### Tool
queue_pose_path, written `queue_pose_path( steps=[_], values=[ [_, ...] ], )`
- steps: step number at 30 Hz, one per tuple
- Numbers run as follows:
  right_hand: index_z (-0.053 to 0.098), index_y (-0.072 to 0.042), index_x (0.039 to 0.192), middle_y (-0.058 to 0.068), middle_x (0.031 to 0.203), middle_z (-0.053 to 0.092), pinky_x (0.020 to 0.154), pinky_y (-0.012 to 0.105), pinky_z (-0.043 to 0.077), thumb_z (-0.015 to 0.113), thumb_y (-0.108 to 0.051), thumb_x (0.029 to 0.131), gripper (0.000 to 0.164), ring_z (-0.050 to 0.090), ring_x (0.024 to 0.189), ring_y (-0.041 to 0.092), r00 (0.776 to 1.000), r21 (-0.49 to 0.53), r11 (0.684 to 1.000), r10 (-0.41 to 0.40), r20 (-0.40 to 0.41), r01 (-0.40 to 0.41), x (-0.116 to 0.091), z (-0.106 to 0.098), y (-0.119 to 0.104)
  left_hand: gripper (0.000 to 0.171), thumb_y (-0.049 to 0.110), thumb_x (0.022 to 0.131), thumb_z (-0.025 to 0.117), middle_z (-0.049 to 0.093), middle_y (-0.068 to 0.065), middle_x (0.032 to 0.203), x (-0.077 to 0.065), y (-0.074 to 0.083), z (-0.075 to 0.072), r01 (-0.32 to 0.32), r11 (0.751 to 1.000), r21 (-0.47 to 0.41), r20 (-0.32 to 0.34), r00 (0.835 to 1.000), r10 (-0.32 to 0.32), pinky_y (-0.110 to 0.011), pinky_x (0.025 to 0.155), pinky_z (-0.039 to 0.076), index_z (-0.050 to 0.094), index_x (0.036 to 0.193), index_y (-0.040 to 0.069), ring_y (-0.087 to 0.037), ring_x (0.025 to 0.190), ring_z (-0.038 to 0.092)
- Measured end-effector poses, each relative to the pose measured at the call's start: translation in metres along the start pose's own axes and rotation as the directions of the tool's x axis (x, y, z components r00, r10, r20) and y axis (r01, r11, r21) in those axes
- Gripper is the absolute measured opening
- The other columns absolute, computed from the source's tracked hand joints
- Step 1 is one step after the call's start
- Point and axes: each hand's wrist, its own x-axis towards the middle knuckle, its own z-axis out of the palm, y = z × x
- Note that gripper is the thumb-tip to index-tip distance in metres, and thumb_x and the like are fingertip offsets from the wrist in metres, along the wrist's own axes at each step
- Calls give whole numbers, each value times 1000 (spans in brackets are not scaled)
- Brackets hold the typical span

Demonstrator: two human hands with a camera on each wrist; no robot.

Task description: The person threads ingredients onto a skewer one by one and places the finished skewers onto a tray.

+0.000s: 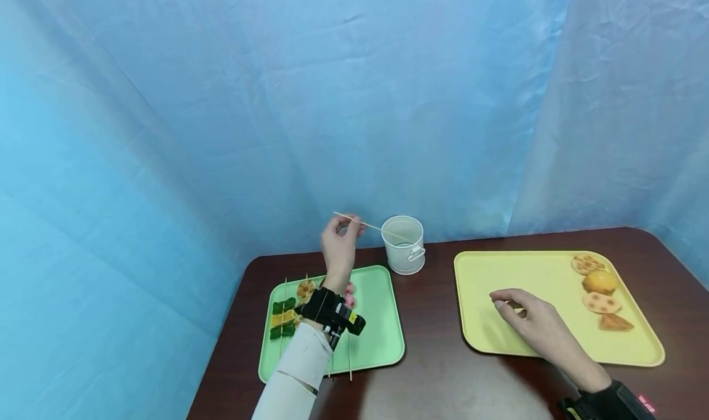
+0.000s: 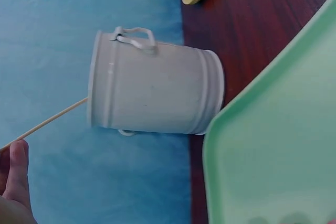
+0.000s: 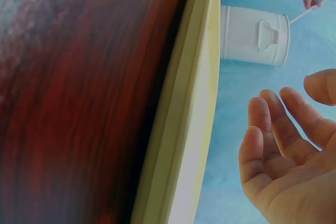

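Observation:
My left hand [image 1: 339, 247] pinches a thin wooden skewer [image 1: 372, 226] near its upper part, beyond the green tray. The skewer slants down to the right, and its lower end is inside a small white metal bucket [image 1: 404, 261]. In the left wrist view the skewer [image 2: 52, 118] passes over the rim of the bucket [image 2: 152, 85], hiding its tip. My right hand [image 1: 534, 321] hovers over the near part of the yellow tray [image 1: 509, 269], holding nothing. Its fingers [image 3: 289, 135] are loosely bent, with the thumb apart, in the right wrist view.
On the green tray [image 1: 382, 340], partly hidden by my left arm, lie skewers with green and yellow pieces [image 1: 283, 317], a round brown piece [image 1: 305, 289] and pink pieces [image 1: 349, 297]. Several toy-like foods, including a yellow bun [image 1: 600, 282], line the yellow tray's right side. A blue curtain hangs behind.

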Motion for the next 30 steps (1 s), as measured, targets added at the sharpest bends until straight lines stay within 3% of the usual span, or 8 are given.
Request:
queue_pose_path(
  steps=[4,5,6,12,16,21,24,30],
  values=[
    [71,-6,125,6,115,73,76,30,55,59,-25,107,28,68,98,20,1000,3,1000,-10,-8,10,-1,1,0,34,26,102,68,68,-17,115,-5,10,-2,-58,998,-19,-10,998,58,-33,91,57,66,120,-3,-25,102,73],
    [71,-6,124,6,115,73,76,30,56,59,-24,107,28,68,98,20,1000,4,1000,-10,-10,11,-1,1,0,36,26,102,68,68,-19,114,-13,30,1,-53,998,-14,-18,998,53,-34,92,57,65,120,-5,-27,103,73],
    [71,-6,124,6,115,73,76,30,55,59,-24,107,28,68,98,19,1000,3,1000,-11,-11,11,-1,1,0,36,25,102,69,68,-20,114,-16,39,1,-46,999,-24,-25,999,46,-36,92,57,65,119,-7,-29,103,73],
    [72,-7,123,5,113,73,75,30,55,60,-23,106,26,68,96,16,1000,3,1000,-14,-14,14,-2,1,-2,28,17,101,69,67,-23,113,-23,53,1,-29,995,-98,-70,997,22,-34,93,57,66,116,-7,-25,101,73],
    [73,-7,121,3,111,74,76,30,56,62,-21,106,24,69,95,16,1000,21,999,-24,-18,24,-3,4,-5,28,19,101,70,68,-24,114,-31,57,0,-48,994,-103,-77,996,40,-36,94,57,66,114,-6,-23,100,73],
    [72,-8,123,2,110,75,79,28,57,59,-26,107,27,71,96,10,1000,121,993,10,17,-12,-2,10,-13,26,20,101,70,67,-29,115,-47,60,2,-59,983,-173,-85,995,44,-42,97,55,66,113,-3,-24,102,73],
    [69,-4,126,6,109,76,80,28,57,56,-28,108,33,71,94,10,998,245,968,41,44,-51,0,13,-20,25,18,100,71,69,-27,112,-56,60,7,-32,965,-260,-104,995,4,-42,96,55,65,112,-3,-24,100,74],
    [64,0,132,13,108,74,81,30,57,54,-34,109,43,70,94,16,993,451,885,104,50,-116,9,17,-35,23,14,100,70,71,-16,108,-74,60,20,67,909,-412,-109,986,-122,-37,93,57,62,113,-4,-22,99,74]
  ],
)
